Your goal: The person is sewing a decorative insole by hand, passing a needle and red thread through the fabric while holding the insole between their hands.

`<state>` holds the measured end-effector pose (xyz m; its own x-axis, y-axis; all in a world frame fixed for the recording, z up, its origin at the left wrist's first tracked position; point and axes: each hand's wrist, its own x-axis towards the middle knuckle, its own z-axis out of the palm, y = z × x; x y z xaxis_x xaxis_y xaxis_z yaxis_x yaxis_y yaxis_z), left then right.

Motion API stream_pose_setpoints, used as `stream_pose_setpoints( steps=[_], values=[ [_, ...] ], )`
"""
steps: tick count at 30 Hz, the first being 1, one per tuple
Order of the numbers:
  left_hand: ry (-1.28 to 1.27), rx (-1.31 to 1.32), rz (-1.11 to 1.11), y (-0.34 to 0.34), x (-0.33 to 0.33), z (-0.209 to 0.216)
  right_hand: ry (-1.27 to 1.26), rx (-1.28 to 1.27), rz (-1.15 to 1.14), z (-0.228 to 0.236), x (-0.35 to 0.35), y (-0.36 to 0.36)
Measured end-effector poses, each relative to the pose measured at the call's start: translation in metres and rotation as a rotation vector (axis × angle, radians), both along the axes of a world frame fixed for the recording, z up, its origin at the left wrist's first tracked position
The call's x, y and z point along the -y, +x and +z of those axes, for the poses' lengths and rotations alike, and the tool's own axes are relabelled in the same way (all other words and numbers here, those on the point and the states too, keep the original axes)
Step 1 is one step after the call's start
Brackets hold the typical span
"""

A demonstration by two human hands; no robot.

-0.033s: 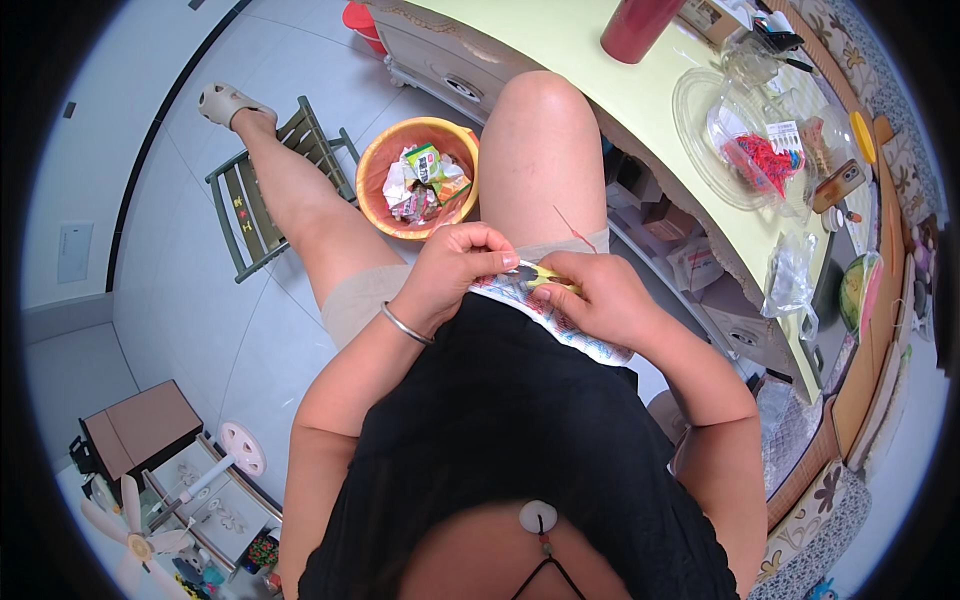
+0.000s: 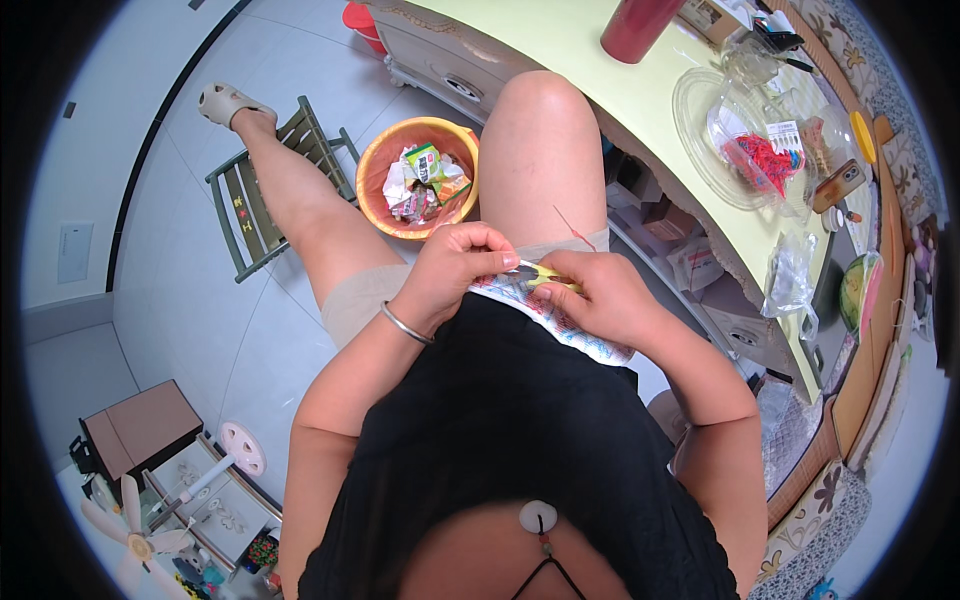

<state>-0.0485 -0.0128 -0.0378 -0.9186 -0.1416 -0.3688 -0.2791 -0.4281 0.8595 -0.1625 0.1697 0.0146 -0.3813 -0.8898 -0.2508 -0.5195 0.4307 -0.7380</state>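
Note:
Above my lap, my left hand (image 2: 455, 268) pinches a small white piece (image 2: 514, 262) between thumb and fingertips; its kind is too small to tell. My right hand (image 2: 600, 292) is closed round a small yellow-handled tool (image 2: 546, 274) with dark jaws, like pliers or snips. Those jaws point left and meet the white piece at my left fingertips. A thin red strand (image 2: 575, 228) sticks up beyond my right hand, over my thigh. Beneath both hands a white cloth (image 2: 560, 325) with a red and blue pattern lies across my lap.
An orange-rimmed bin (image 2: 372, 185) with wrappers stands between my legs. A green folding stool (image 2: 228, 215) is under my left leg. On the pale table (image 2: 560, 35) at right are a dark red cylinder (image 2: 640, 28), a clear plastic tray (image 2: 690, 130) with red strands, and a phone (image 2: 838, 185).

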Motion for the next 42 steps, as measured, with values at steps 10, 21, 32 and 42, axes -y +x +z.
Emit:
stream_pose_setpoints(
  steps=[10,21,32,42],
  values=[
    [0.012,-0.02,-0.003,-0.001,0.003,-0.003,0.006,0.001,0.033,0.003,0.003,-0.005],
    [0.123,0.03,0.102,0.009,0.007,-0.006,-0.03,0.08,-0.105,-0.024,-0.005,0.015],
    [0.029,-0.002,0.091,0.004,-0.004,0.001,-0.027,0.157,-0.146,-0.024,-0.006,0.018],
    [0.046,-0.002,0.166,0.001,-0.003,-0.005,-0.086,0.142,-0.129,-0.029,-0.002,0.019]
  ],
)
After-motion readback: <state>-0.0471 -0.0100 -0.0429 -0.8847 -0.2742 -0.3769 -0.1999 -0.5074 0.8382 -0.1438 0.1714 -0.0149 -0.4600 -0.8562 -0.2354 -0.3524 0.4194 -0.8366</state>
